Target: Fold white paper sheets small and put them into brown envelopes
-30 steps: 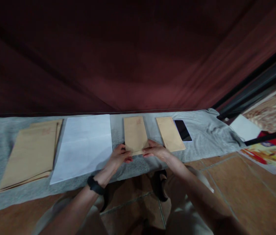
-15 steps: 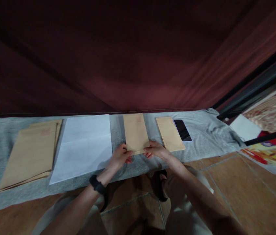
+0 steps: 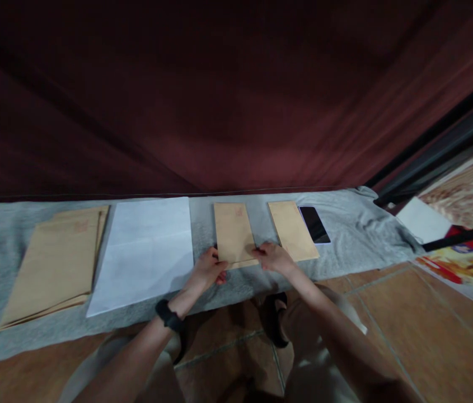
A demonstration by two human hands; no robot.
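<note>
A brown paper envelope (image 3: pixel 234 232) lies before me on the grey cloth, with a faint reddish print near its far right corner. My left hand (image 3: pixel 211 266) pinches its near left corner, thumb on top and fingers curled below. At the near right corner, my right hand (image 3: pixel 273 257) grips the edge between thumb and fingers. Just right of that hand rests a second set of brown envelopes (image 3: pixel 294 232). White paper (image 3: pixel 146 252) lies to the left of my left hand.
Farther left is a pile of larger brown envelopes (image 3: pixel 57 260). A phone (image 3: pixel 314 225) lies beside the right-hand envelopes. The grey cloth (image 3: pixel 356 235) ends at a front edge above the tiled floor (image 3: pixel 391 319). Dark red fabric (image 3: pixel 236 123) hangs behind.
The envelope's far edge has dropped toward me and it now lies flatter on the cloth. My right hand has shifted slightly right along its near corner.
</note>
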